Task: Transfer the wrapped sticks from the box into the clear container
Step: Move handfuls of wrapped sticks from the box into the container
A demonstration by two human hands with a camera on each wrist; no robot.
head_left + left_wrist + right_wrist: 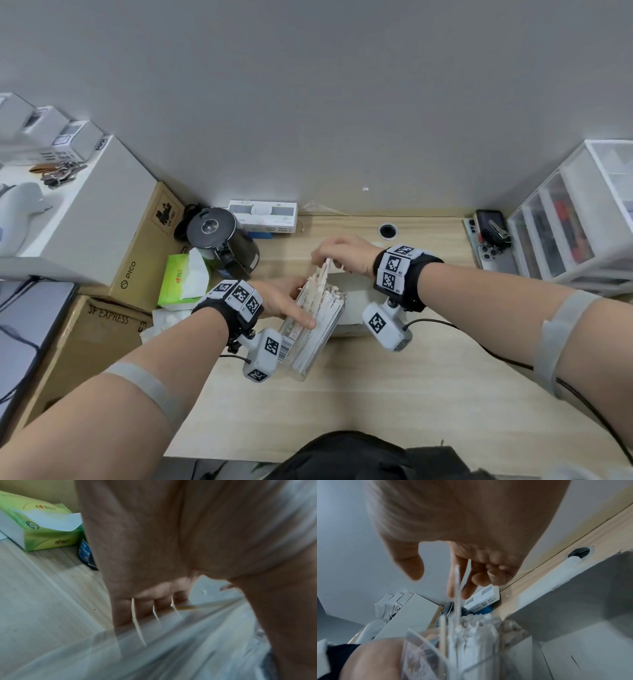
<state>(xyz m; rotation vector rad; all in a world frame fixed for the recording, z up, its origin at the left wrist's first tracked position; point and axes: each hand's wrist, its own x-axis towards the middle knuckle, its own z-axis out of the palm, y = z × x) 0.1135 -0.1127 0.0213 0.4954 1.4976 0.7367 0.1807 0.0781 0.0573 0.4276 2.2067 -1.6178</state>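
Note:
My left hand (pixel 286 303) grips a clear container (pixel 305 339) and holds it tilted over the wooden desk, thumb along its near side. It is packed with white wrapped sticks (pixel 320 294) that poke out of its mouth. My right hand (pixel 325 258) is just above the mouth and pinches the top of a few wrapped sticks (pixel 457 586). In the right wrist view these run down into the container (pixel 435 655). The pale open box (pixel 354 308) sits behind and to the right of the container, its wall (pixel 573 601) close by. What lies inside the box is hidden.
A green tissue box (pixel 183 279), a black kettle (pixel 219 240) and cardboard boxes (pixel 137 246) crowd the left. A white carton (pixel 262 216) and a cable hole (pixel 388 230) lie by the wall. Phones (pixel 493 240) and a drawer unit (pixel 575 219) stand right. A black bag (pixel 359 455) is at the near edge.

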